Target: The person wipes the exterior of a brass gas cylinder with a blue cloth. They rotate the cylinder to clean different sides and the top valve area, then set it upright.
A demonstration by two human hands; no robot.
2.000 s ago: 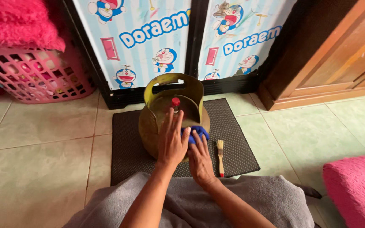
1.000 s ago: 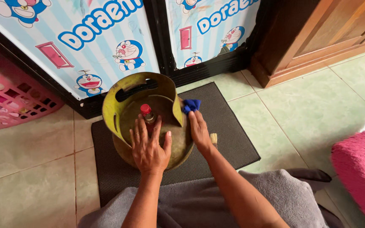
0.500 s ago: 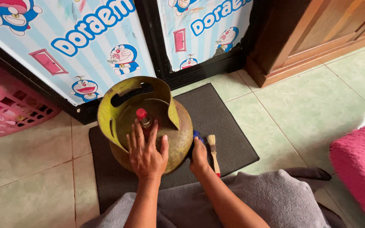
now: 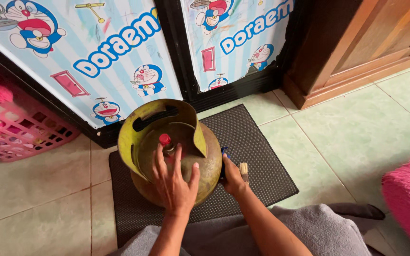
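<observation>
left hand (image 4: 175, 182) spread flat on the dented yellow-green metal gas cylinder (image 4: 205, 159) standing on the black textured floor mat (image 4: 257, 156), right hand (image 4: 232, 178) low at its right flank holding a blue object (image 4: 224, 152), grip unclear; steady the top while working.

The gas cylinder (image 4: 176, 156) at centre frame is painted metal, its yellow-green coat dull, worn and blotched brown, with a red plastic cap (image 4: 165, 139) on the valve. Under it lies a black mat (image 4: 257, 156) of matt, finely ribbed rubbery weave. The floor tiles (image 4: 357, 128) are pale green glazed ceramic with a soft sheen. At left stands a pink plastic basket (image 4: 20, 132) with perforated walls. Upper right, a cabinet (image 4: 357, 42) of varnished brown wood. Lower right, pink fluffy cloth (image 4: 409, 199); along the bottom, grey matt fabric (image 4: 319, 232).
</observation>
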